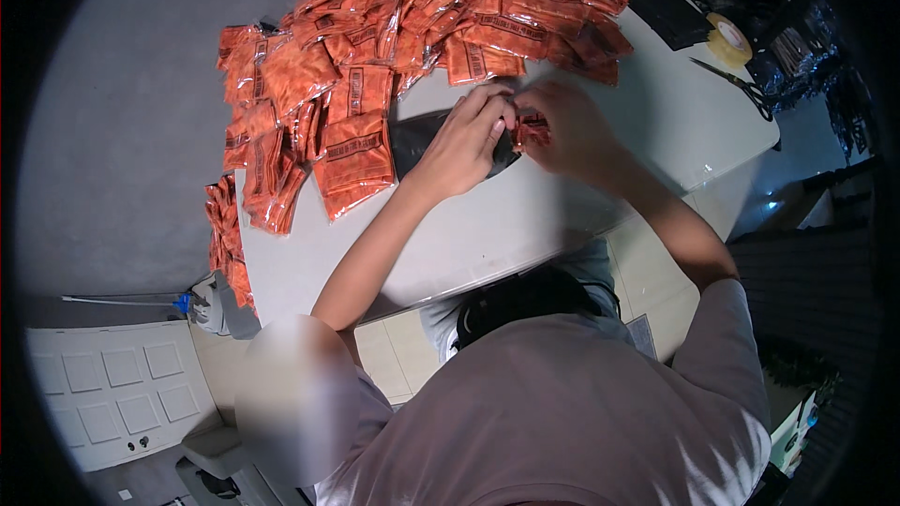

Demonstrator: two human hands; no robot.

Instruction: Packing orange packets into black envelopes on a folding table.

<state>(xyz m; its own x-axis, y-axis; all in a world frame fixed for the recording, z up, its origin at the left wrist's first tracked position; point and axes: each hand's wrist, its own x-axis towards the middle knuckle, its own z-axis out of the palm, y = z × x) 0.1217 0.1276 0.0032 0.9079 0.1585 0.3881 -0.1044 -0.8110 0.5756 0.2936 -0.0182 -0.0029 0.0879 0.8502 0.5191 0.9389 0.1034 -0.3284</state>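
**Pinching one orange packet over the dark pouch**

My left hand [466, 143] and my right hand [569, 131] meet at the middle of the white table [525, 215], fingertips almost touching. Between them I hold a small orange packet [532, 134]: both hands are closed on it in a pinch, the left from its near-left edge, the right from above and to the right, so most of it is hidden behind my fingers. Directly under my left palm lies a flat dark pouch [417, 139], its mouth somewhere beneath my fingers; I cannot tell whether it is open.

Beyond both hands, and fanning out past my left wrist, is the big heap of orange packets [394, 28] in clear wrappers, some spilling over the table edge. Well off beyond my right hand lie a roll of tape [728, 39] and a pair of scissors [741, 84], with a stack of black pouches [670, 14] further back.

As I judge it, I am at the handling stage of a single packet, right at the pouch. The next move would call for a steady two-handed grip and keeping the pouch pinned flat under my left hand, since the glossy wrapper looks slippery.
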